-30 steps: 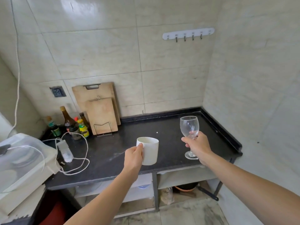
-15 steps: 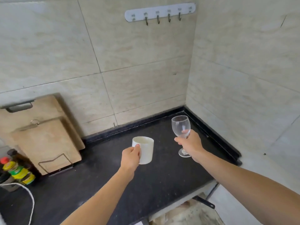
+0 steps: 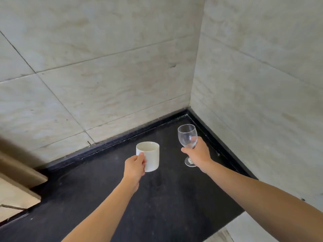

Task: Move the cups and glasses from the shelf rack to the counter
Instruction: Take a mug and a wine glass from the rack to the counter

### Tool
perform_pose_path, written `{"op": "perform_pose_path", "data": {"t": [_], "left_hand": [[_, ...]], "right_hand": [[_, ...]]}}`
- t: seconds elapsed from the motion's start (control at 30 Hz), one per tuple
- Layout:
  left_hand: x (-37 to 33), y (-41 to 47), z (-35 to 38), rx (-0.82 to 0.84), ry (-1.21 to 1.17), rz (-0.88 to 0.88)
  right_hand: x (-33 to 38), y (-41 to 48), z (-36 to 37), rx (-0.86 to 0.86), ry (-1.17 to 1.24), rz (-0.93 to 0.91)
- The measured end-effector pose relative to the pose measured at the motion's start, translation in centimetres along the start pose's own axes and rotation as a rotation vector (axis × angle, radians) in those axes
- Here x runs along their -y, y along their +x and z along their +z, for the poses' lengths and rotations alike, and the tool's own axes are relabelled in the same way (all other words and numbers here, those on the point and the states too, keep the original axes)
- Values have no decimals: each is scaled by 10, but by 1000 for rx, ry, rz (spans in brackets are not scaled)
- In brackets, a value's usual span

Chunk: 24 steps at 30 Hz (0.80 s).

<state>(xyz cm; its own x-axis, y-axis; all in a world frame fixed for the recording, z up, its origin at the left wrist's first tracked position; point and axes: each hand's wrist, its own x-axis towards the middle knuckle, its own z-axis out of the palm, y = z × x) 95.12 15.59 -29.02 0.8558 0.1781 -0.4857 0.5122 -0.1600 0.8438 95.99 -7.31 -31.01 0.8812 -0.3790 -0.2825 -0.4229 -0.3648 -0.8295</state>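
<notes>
The left hand [image 3: 134, 165] holds a white mug [image 3: 151, 155], gripping it from the mug's 8 o'clock side. The thumb lies on the mug's wall below the rim, the other fingers are curled out of sight, and the hand hides any handle. The mug is upright with its mouth facing up and shows a cream inside. At about 3 o'clock of the mug, apart from it with dark stone showing between them, the right hand [image 3: 199, 154] is wrapped round a clear wine glass [image 3: 187, 137]. It holds the glass at the bottom of the bowl and the top of the stem, and one fingertip shows through the glass. The glass is upright, and its round foot peeks out below the hand at roughly 7 o'clock of the knuckles. Both vessels are over the far right part of the black bench [image 3: 157, 198], low above it. Whether the mug's base or the glass's foot touches the stone cannot be told from this angle. A raised black lip [image 3: 122, 138] edges the bench where it meets the pale tiled wall [image 3: 104, 67], and the corner of the two walls lies at about 12 o'clock of the glass. At 9 o'clock, at the view's left edge, a blurred wooden board [image 3: 15, 172] leans against the wall. Both bare forearms reach in from 6 o'clock.
</notes>
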Motion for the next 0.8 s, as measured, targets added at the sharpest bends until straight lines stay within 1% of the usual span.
{"op": "perform_pose_path", "data": {"t": [0.2,0.37,0.57,0.7,0.8], "left_hand": [[-10,73,42,-48,-35,-27],[-4,124,71,-27,-90,-27],[7,171,104,2,-110,-31],[14,190,121,-3,-136,-24],[15,198,133,24,-181,-18]], "right_hand": [[-5,109,18,45,12,-21],[-16,178,38,20,51,-15],[-30,235,58,-28,87,-53],[-37,259,65,-71,121,-73],[-40,273,67,-86,143,-100]]}}
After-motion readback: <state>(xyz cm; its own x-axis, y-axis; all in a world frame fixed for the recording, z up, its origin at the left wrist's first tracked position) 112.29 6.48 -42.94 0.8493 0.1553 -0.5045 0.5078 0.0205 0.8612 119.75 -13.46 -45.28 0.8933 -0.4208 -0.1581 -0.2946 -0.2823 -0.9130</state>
